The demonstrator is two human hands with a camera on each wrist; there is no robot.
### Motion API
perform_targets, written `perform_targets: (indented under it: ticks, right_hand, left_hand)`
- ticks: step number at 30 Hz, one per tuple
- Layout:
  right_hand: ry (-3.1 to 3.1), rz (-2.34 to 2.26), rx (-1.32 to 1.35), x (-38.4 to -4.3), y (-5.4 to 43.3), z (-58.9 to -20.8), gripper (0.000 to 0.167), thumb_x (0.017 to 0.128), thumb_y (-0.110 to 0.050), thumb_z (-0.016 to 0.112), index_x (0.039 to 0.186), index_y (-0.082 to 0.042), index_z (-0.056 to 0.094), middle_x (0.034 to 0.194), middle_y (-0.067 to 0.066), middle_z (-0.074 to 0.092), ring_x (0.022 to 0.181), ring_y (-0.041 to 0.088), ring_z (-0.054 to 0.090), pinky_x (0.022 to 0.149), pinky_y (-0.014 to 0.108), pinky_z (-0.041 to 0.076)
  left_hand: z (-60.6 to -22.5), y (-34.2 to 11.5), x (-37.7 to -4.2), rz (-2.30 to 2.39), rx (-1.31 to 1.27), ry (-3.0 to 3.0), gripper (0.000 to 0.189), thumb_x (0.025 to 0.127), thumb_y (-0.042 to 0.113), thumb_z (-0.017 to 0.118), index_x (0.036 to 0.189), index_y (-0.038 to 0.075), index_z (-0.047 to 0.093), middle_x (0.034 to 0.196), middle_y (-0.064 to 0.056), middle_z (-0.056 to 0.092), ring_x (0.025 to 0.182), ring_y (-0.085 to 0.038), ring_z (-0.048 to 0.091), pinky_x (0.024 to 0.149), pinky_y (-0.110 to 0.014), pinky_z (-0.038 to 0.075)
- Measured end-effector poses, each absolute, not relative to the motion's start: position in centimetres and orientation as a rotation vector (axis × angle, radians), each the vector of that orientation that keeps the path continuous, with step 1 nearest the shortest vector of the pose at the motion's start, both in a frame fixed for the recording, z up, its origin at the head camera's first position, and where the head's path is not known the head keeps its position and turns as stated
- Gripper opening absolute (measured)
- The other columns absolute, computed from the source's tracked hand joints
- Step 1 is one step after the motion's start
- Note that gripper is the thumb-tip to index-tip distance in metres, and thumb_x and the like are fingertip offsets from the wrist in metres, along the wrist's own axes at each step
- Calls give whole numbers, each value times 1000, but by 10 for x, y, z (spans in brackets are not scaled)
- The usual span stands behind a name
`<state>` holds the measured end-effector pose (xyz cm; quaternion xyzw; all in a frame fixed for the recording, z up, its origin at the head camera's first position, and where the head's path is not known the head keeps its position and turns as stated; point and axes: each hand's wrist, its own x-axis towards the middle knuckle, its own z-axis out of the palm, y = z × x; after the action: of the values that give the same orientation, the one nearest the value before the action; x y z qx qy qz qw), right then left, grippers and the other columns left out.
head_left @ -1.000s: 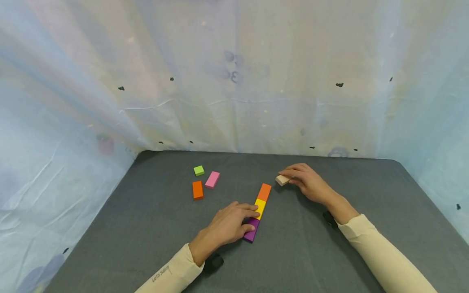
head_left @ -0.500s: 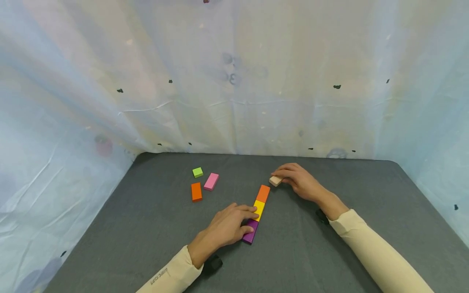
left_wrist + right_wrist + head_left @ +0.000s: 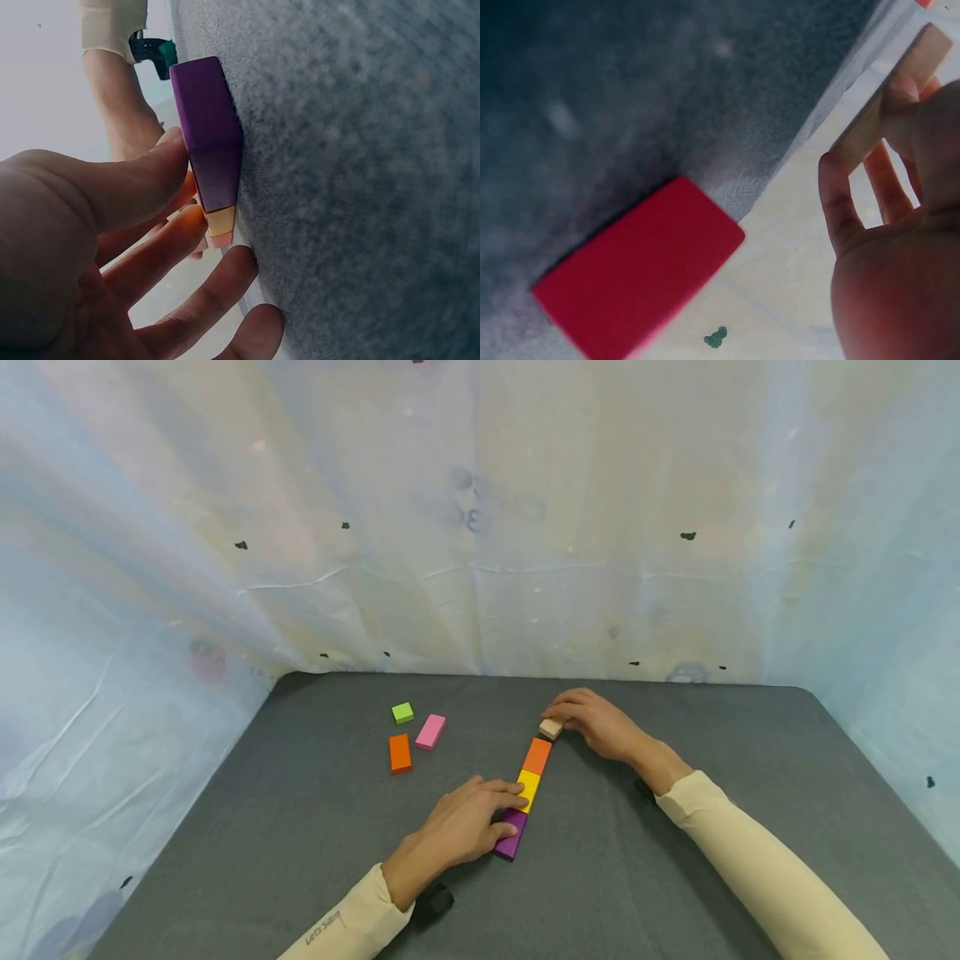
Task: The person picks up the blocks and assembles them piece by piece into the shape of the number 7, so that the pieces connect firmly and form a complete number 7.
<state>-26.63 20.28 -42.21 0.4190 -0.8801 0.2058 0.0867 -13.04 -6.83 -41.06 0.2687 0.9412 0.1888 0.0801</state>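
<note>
A row of three blocks lies end to end on the dark cloth: purple (image 3: 511, 836), yellow (image 3: 529, 788) and orange (image 3: 537, 756). My left hand (image 3: 467, 822) rests along the row's left side. Its thumb touches the purple block (image 3: 206, 135) and its extended fingers reach onto the yellow block (image 3: 220, 222). Just beyond the orange end, my right hand (image 3: 600, 727) pinches a plain wooden block (image 3: 551, 728) between thumb and fingers. In the right wrist view the wooden block (image 3: 892, 101) looks raised off the cloth, apart from any other block.
Left of the row lie a lime green block (image 3: 402, 713), a pink block (image 3: 431, 732) and a darker orange block (image 3: 401, 754). A red block (image 3: 641, 270) shows on the cloth in the right wrist view. A pale patterned curtain (image 3: 480, 543) encloses the table's back and sides.
My right hand has moved left with the wooden block, from right of the row to just past its orange end. The left hand stays in place.
</note>
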Motion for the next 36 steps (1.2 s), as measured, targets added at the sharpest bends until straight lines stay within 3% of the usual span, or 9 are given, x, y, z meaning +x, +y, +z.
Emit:
perform_targets:
  ticks: [36]
  right_hand:
    - [-2715, 598, 1347, -276, 193, -421, 37, 93, 7, 62, 123, -13, 70, 132, 11, 63, 131, 33, 53, 109, 54, 42]
  left_hand:
    - [-409, -67, -131, 535, 792, 2809, 37, 93, 31, 70, 130, 30, 67, 144, 14, 56, 117, -14, 54, 91, -41, 53]
